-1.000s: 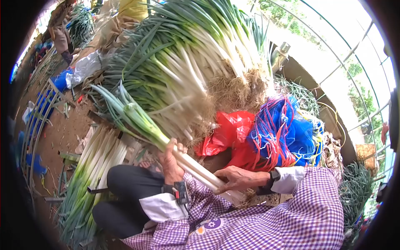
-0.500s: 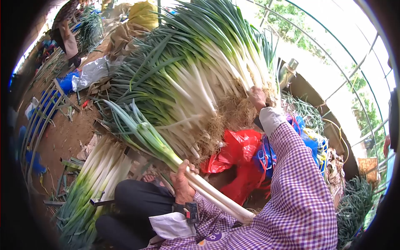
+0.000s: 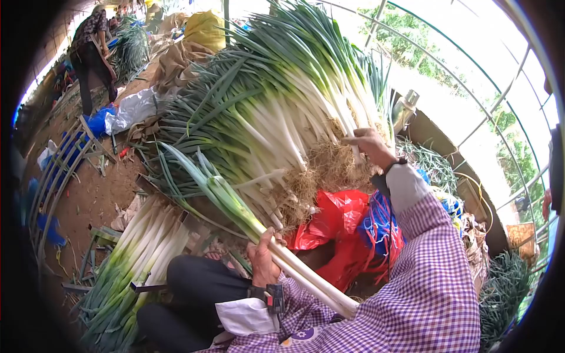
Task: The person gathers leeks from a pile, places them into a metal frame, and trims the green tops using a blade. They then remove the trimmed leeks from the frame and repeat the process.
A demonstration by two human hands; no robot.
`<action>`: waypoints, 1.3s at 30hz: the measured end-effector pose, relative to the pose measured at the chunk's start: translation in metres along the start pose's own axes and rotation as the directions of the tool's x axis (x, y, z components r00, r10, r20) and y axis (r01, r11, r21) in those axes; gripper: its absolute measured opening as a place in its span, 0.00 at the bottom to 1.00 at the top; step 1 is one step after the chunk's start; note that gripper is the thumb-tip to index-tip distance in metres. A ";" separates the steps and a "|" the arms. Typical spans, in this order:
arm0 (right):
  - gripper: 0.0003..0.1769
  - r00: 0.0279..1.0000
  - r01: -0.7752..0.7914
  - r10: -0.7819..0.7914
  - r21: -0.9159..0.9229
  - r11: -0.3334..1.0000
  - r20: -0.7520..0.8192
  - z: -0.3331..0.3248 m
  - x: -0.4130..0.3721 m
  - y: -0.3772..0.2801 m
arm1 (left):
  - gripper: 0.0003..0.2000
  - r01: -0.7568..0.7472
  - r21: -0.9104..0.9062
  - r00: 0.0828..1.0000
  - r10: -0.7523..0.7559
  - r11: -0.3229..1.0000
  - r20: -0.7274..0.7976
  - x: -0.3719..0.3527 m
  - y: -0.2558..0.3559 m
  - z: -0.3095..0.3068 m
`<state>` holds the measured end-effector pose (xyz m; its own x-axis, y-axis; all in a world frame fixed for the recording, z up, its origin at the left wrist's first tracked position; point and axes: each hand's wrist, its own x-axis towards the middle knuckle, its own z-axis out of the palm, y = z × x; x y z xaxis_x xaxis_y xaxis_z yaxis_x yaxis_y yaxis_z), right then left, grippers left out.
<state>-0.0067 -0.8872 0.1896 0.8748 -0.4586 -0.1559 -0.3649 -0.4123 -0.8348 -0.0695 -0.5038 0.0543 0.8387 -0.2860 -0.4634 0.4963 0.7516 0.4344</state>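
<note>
My left hand is closed around a few cleaned leeks, whose white ends point down to the right across my lap and whose green tops lean to the upper left. At the right of the large pile of rooted leeks, my right hand reaches in from the right. Its fingers are at the white stalk of one leek, just above the roots, and look closed on it. Trimmed leeks lie in a metal rack at the lower left.
Red plastic and a bundle of blue ties lie below the pile. Curved metal bars stand at the left. Another person bends over at the upper left. Leek leaves lie at the lower right.
My right hand has shifted slightly down and turned, its fingers now pointing left at a stalk. My left hand and its leeks moved slightly right. The other person shows more fully.
</note>
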 end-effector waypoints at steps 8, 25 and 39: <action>0.16 0.979 0.092 -0.110 0.112 0.989 0.171 0.107 -0.247 0.011 | 0.13 0.009 0.173 0.998 -0.020 0.985 0.061 0.005 -0.002 -0.016; 0.17 0.945 -0.065 0.010 0.158 0.985 0.327 0.108 -0.324 0.009 | 0.16 0.084 0.036 0.996 -0.083 0.996 -0.022 0.034 -0.013 -0.056; 0.23 0.810 -0.101 0.042 0.070 0.992 0.585 0.087 -0.313 -0.009 | 0.23 0.277 0.113 0.951 -0.289 0.954 0.109 0.042 -0.006 -0.055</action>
<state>-0.2495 -0.6716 0.1995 0.8799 0.0714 -0.4698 -0.4286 -0.3078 -0.8494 -0.0494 -0.4882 -0.0101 0.6789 -0.5540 -0.4819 0.7310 0.5711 0.3734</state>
